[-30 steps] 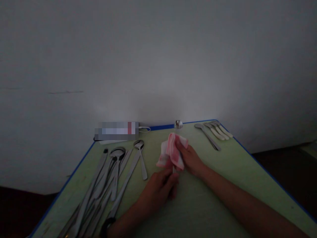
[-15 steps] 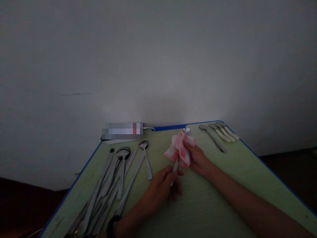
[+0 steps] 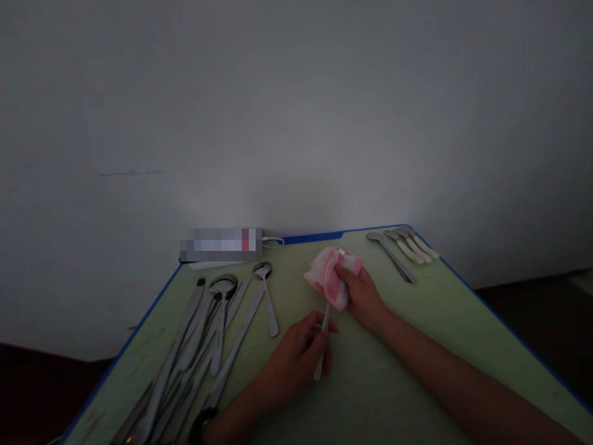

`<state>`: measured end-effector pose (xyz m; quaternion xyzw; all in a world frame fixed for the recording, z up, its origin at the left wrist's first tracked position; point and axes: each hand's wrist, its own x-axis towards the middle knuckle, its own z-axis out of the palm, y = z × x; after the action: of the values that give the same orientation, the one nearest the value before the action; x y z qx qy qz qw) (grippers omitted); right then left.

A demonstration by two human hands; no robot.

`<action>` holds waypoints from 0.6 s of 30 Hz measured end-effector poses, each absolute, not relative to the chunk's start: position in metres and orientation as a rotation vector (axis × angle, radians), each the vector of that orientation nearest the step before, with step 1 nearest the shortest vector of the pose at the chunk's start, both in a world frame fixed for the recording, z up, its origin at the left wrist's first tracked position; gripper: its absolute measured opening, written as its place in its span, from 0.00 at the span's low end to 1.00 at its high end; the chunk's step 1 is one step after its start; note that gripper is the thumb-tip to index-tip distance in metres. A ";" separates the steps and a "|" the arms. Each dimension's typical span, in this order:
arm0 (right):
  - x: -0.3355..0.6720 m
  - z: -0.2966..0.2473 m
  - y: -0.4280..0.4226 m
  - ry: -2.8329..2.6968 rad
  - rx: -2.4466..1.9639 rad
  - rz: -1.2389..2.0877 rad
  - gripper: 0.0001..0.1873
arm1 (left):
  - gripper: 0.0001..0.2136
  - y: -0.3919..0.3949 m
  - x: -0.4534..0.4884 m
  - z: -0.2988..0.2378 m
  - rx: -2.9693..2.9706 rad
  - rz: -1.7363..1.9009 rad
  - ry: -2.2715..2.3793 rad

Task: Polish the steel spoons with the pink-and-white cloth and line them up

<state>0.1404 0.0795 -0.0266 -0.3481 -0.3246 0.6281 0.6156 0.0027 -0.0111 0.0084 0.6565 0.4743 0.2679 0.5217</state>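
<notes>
My left hand (image 3: 303, 349) is closed around the handle of a metal spoon (image 3: 325, 318), whose end sticks out below my fingers. In my right hand (image 3: 364, 293) a pink and white cloth (image 3: 331, 275) is pinched around the spoon's upper part. The cloth covers nearly the whole bowl. To the left of my left hand lies a small spoon (image 3: 266, 296), its bowl resting by a long flat handle. Farther left is a pile of long metal cutlery with a big spoon (image 3: 223, 287) on top.
At the far right lie a metal spoon (image 3: 391, 256) and several white-handled pieces of cutlery (image 3: 410, 247). A blurred-out box-like object (image 3: 222, 245) with a white cable (image 3: 274, 240) stands at the back left. The green table (image 3: 393, 383) has a blue edge and meets a grey wall.
The cloth has slid up over the spoon's bowl, which showed above it before. More of the handle end now shows below my left hand. The view has shifted slightly.
</notes>
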 end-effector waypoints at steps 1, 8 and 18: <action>0.141 -0.025 0.079 -0.755 -0.810 1.477 0.15 | 0.09 -0.011 0.003 0.007 1.540 0.644 1.132; 0.144 -0.015 0.073 -0.851 -0.761 1.621 0.22 | 0.14 -0.010 0.002 0.008 1.525 0.644 1.204; 0.141 -0.022 0.077 -0.799 -0.842 1.471 0.15 | 0.14 -0.015 0.001 0.011 1.538 0.716 1.198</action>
<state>0.1408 0.0766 -0.0222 -0.3620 -0.3435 0.6326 0.5923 0.0008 -0.0151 0.0106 0.6382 0.4968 0.2970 0.5075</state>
